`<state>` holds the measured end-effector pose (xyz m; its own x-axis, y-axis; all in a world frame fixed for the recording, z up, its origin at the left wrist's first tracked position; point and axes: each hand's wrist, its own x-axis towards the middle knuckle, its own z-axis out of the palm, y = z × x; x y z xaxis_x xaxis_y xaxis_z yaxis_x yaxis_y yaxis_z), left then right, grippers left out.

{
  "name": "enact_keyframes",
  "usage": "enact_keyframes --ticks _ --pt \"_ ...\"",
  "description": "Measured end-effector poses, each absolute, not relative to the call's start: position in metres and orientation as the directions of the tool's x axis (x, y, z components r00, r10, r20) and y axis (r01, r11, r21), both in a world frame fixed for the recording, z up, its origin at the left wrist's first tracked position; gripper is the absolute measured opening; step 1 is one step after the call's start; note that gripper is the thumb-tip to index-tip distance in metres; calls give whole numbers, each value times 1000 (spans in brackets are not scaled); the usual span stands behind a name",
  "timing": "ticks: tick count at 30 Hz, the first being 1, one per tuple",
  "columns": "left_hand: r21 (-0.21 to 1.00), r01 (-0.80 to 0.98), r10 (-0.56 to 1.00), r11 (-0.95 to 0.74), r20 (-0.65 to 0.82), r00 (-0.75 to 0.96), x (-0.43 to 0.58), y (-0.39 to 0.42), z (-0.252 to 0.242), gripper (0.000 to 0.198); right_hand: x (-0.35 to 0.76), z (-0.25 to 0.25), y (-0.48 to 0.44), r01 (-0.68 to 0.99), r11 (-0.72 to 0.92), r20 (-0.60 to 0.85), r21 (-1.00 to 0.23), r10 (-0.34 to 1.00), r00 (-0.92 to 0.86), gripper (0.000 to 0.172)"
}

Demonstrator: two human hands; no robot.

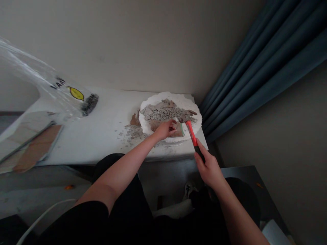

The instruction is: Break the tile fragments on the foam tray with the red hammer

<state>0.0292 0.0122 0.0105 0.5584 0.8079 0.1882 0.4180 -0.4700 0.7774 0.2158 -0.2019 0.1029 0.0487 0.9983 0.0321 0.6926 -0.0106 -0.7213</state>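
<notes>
My right hand (209, 166) is wrapped round the black grip of a red-handled hammer (191, 133), whose head rests on a pile of broken grey and brown tile pieces (163, 114). The pieces lie on a round white foam pad (153, 100) at the right end of a white table (102, 132). My left hand (166, 128) is closed on a brown tile piece (178, 131) at the pad's near edge, just left of the hammer head.
Grey crumbs (133, 132) are scattered on the table left of the pad. A clear plastic bag (51, 88) with a yellow label hangs at the upper left. Brown tiles (35, 146) lie at the table's left end. A dark blue curtain (255, 68) hangs right.
</notes>
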Motion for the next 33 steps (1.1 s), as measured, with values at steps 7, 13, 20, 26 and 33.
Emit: enact_keyframes --ticks 7,13,20,26,33 --pt "827 361 810 -431 177 560 28 12 9 44 213 100 -203 686 -28 -24 -727 1000 15 58" --pt "813 377 808 -443 181 560 28 13 8 45 213 108 -203 688 -25 -7 -725 1000 29 58" --pt "803 390 798 -449 165 580 27 13 13 37 214 103 -202 705 -26 -25 -709 1000 11 58" --pt "776 410 789 -479 175 589 27 14 14 38 211 103 -203 699 -26 -47 -715 999 -11 58" --pt "755 412 777 -509 197 598 26 14 14 43 211 104 -202 704 -20 -31 -710 1000 -3 58"
